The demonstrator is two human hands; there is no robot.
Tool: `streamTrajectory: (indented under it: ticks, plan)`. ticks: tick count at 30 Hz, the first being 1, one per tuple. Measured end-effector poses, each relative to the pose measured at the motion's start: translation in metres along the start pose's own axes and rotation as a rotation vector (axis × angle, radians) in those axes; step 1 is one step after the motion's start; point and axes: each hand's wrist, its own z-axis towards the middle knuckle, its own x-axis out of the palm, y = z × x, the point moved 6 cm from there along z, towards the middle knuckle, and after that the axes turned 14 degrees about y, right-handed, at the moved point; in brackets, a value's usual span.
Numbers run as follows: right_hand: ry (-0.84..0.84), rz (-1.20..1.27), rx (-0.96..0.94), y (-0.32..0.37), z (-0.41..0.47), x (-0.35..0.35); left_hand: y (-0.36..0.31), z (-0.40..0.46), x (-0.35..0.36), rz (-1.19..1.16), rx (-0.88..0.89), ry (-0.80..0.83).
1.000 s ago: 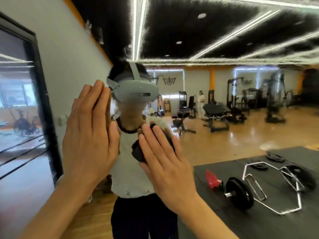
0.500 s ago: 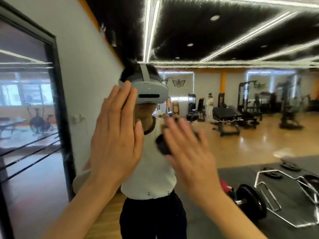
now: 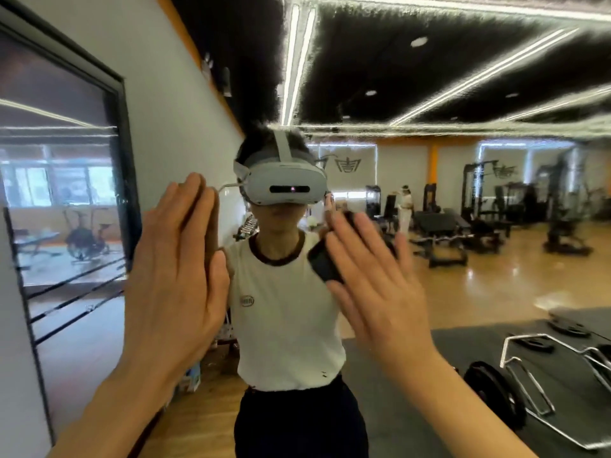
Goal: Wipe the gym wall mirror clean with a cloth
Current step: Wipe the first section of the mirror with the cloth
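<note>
Head view showed the left hand [image 3: 175,276] raised flat with straight fingers against the wall mirror [image 3: 463,276], holding nothing, while the right hand [image 3: 377,285], fingers spread and straight, pressed a dark cloth [image 3: 325,262] to the glass, near the person's reflected chest.

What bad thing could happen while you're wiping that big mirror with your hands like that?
1. The left hand lies flat with bare fingers against the mirror, so it may leave fresh fingerprints.
2. The right hand only presses the dark cloth with straight fingers; the cloth could slip out and drop.
3. The cloth looks small beside that wide glass, so streaks or missed patches seem likely.
</note>
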Motion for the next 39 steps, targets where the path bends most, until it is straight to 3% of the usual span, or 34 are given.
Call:
streamTrajectory:
  ticks: [4,6,8,11,13,17,19,21,24,26,28,31,33,39]
  plan:
    - [-0.167,0.178,0.534,-0.077,-0.047,-0.022,-0.012,0.002,-0.012,0.151,0.031,-0.028]
    - [-0.148,0.157,0.606,-0.052,-0.025,-0.017,-0.011,0.003,-0.011,0.165,0.017,-0.025]
    - [-0.003,0.076,0.406,0.006,0.018,0.001,-0.009,0.003,-0.01,0.167,0.011,-0.018]
    - [0.001,0.005,0.006,0.076,0.041,0.018,-0.009,0.002,-0.009,0.169,0.021,-0.015]
    - [-0.018,0.002,-0.003,0.051,0.032,0.011,-0.008,0.002,-0.009,0.159,0.018,-0.011]
    - [-0.181,0.234,0.542,-0.056,-0.01,-0.023,-0.009,0.001,-0.009,0.16,0.019,-0.01]
    - [-0.245,0.225,0.681,-0.052,-0.007,-0.022,-0.009,0.002,-0.008,0.169,0.027,-0.008]
    - [-0.21,0.137,0.595,-0.01,0.021,-0.01,-0.008,0.002,-0.008,0.168,0.033,-0.005]
    - [-0.081,0.034,0.257,0.056,0.068,0.009,-0.006,0.002,-0.006,0.158,0.028,0.005]
    - [-0.03,-0.018,0.141,0.056,0.079,0.001,-0.006,0.002,-0.005,0.15,0.024,0.014]
    - [-0.054,0.019,0.25,0.015,0.063,-0.011,-0.006,0.003,-0.006,0.143,0.019,0.013]
    - [-0.189,0.113,0.632,-0.055,0.021,-0.029,-0.008,0.004,-0.006,0.156,0.011,0.01]
    - [-0.209,0.094,0.71,-0.048,0.027,-0.026,-0.008,0.004,-0.006,0.163,0.005,0.011]
    - [-0.031,-0.052,0.213,0.066,0.111,0.002,-0.005,0.003,-0.006,0.155,-0.024,0.017]
